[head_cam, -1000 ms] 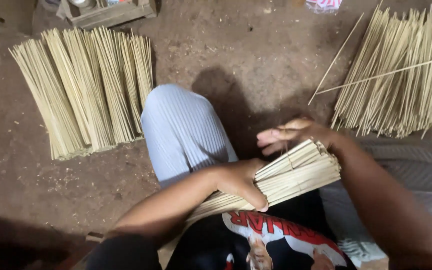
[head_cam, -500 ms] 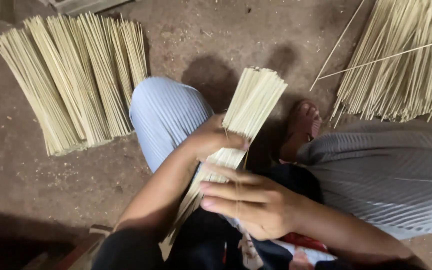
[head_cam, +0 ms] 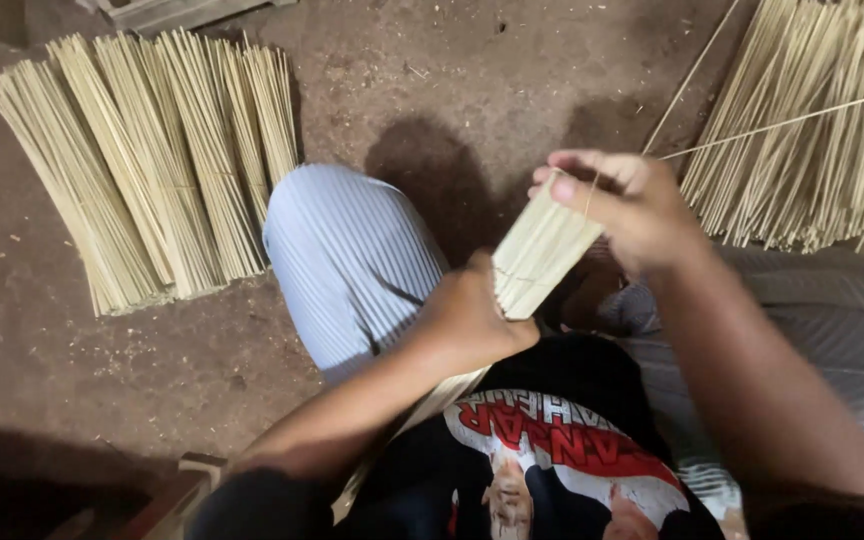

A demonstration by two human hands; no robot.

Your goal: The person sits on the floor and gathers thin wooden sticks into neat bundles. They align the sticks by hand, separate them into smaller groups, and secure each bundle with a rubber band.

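- Head view is showing the left hand [head_cam: 472, 315] closing tight around a bundle of thin pale sticks [head_cam: 542, 250], gripping it near its middle, just above the person's lap and between the raised knees.
- Head view is also showing the right hand [head_cam: 622, 205] capping the bundle's upper end, fingers curled loosely over the tips; a fine thread or single strand seems to be passing under the fingers, though whether they are pinching it I cannot tell.
- To do this well, I judge the left grip should be staying firm so no stick slides out, while the right hand is pressing the ends flush and keeping any tie snug and square across the bundle.
- Finished-looking bundles [head_cam: 152, 160] are lying fanned on the dirt floor [head_cam: 432, 80] well to the left; a loose heap of sticks [head_cam: 812, 130] is lying near the right hand, not touching it.
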